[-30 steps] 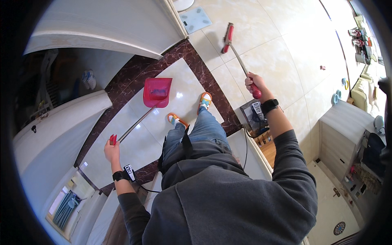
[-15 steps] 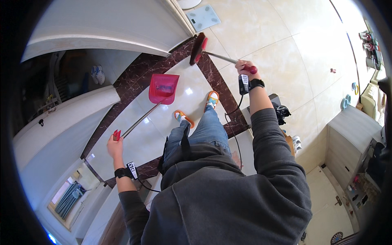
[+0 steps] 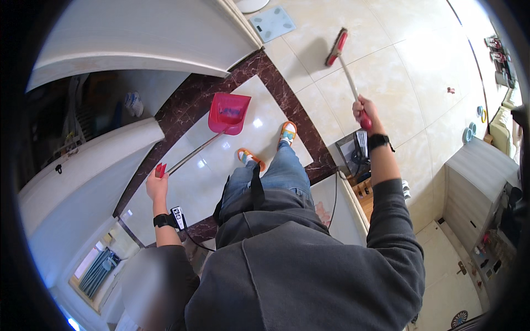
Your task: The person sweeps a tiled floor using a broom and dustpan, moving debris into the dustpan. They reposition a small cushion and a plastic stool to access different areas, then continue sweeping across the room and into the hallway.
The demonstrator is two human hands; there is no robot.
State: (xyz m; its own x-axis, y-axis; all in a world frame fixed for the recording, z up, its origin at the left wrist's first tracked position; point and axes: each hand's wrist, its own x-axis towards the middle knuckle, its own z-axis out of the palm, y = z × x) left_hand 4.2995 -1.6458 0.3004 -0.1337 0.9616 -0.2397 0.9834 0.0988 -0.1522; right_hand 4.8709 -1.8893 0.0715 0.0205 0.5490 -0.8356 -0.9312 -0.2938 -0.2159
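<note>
My left hand (image 3: 157, 185) is closed round the red grip of a long-handled dustpan (image 3: 222, 130). The dustpan's pink-red scoop lies over the pale tile framed by dark red marble strips, ahead of my feet; something dark shows inside it. Off to the right, my right hand (image 3: 365, 110) wraps round the handle of a broom (image 3: 346, 74), just above its red knob end. The broom's red head with dark bristles points away over the cream tiles, with a shadow beside it; whether it touches the floor I cannot tell.
A glass bathroom scale (image 3: 272, 24) lies on the far floor. White shoes (image 3: 133, 103) stand in the dark doorway at left. A dark box (image 3: 348, 151) sits below my right hand, a grey cabinet (image 3: 477, 176) stands farther right, and blue rings (image 3: 469, 132) are near it.
My right hand has swung the broom to the right, away from the marble strip and out over the cream tiles. The dustpan has shifted slightly right in my left hand.
</note>
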